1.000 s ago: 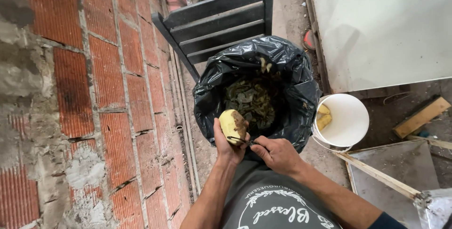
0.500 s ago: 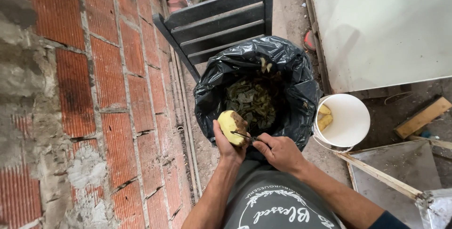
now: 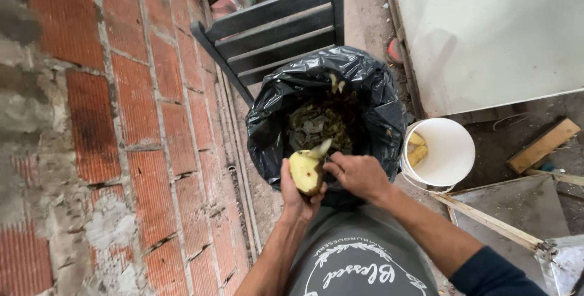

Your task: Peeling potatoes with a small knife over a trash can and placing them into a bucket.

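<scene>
My left hand (image 3: 296, 194) grips a yellow, partly peeled plantain piece (image 3: 306, 171) over the near rim of a bin lined with a black bag (image 3: 274, 119). My right hand (image 3: 358, 175) is closed on a small knife (image 3: 320, 149) whose blade lies against the top of the fruit. The bag holds a heap of green peelings (image 3: 316, 127). To the right stands a white bucket (image 3: 450, 150) with a few peeled yellow pieces (image 3: 417, 149) in it.
A red brick wall (image 3: 121, 125) runs along the left. A black slatted chair (image 3: 274, 28) stands behind the bin. A large white panel (image 3: 499, 28) leans at the upper right; wooden pieces (image 3: 541, 145) and a grey sheet (image 3: 517, 205) lie on the dirt floor.
The knife blade has moved up to the top end of the fruit, and my left hand has turned the fruit slightly. The bin and bucket stay put.
</scene>
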